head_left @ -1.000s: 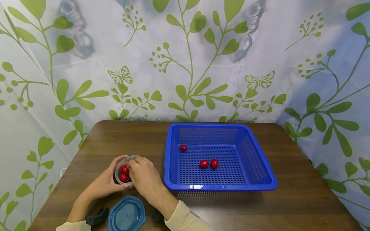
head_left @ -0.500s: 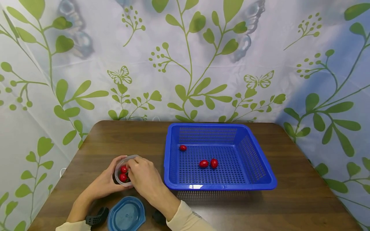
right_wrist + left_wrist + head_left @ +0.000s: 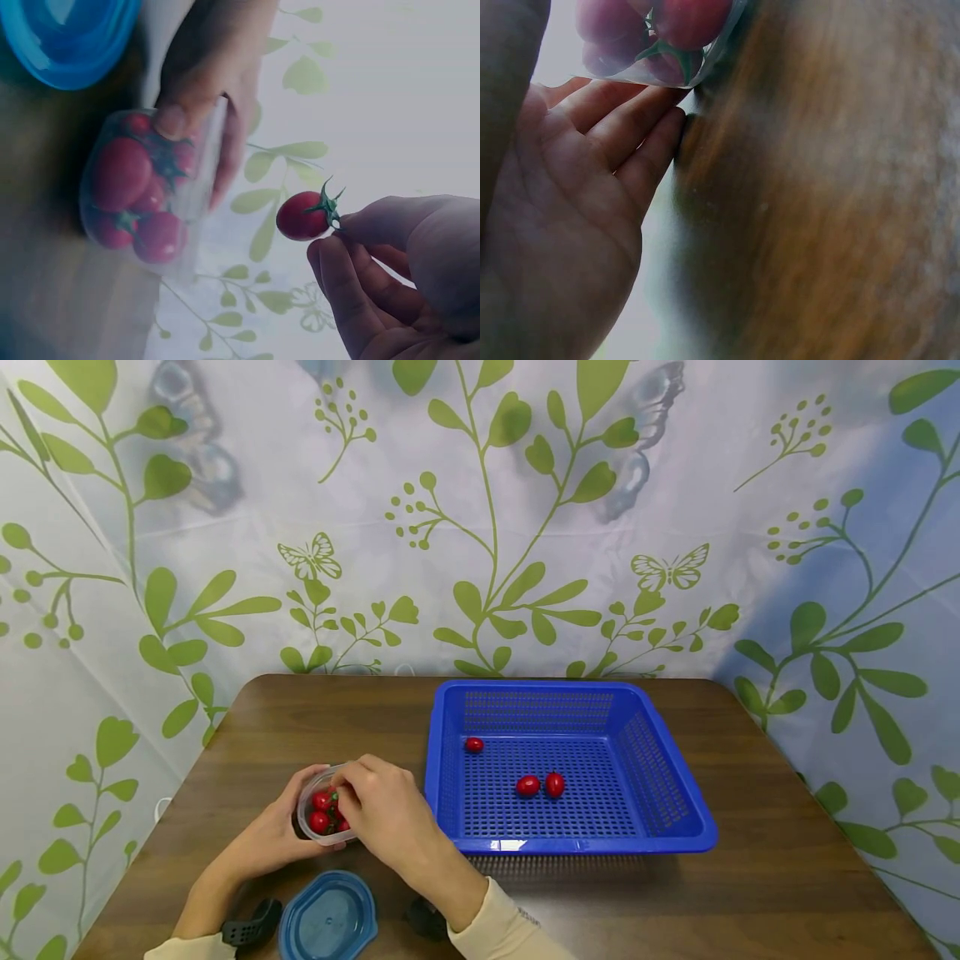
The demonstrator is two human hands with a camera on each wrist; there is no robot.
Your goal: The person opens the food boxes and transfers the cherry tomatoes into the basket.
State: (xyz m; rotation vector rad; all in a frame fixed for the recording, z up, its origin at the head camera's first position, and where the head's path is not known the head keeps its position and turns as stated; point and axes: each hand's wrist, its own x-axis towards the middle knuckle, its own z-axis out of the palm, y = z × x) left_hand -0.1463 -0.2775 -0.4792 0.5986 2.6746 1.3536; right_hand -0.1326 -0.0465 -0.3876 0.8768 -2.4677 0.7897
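Observation:
My left hand (image 3: 270,831) grips a small clear plastic container (image 3: 327,841) at the table's left side. Several red cherry tomatoes (image 3: 122,174) with green stems lie inside it. In the right wrist view, my right hand (image 3: 409,274) pinches one cherry tomato (image 3: 301,216) by its green stem between thumb and fingertips, out beyond the container's mouth. That tomato is hidden behind the right hand (image 3: 393,814) in the head view. The left wrist view shows the left fingers (image 3: 622,120) beneath the container.
A blue perforated basket (image 3: 577,846) stands to the right, with three cherry tomatoes (image 3: 528,786) on its floor. A blue lid (image 3: 330,914) lies near the front edge, between the forearms. The brown table (image 3: 337,718) ends at a patterned cloth backdrop (image 3: 360,510).
My right hand has come up out of the container and shifted slightly right with a cherry tomato. The left hand and container have stayed in place.

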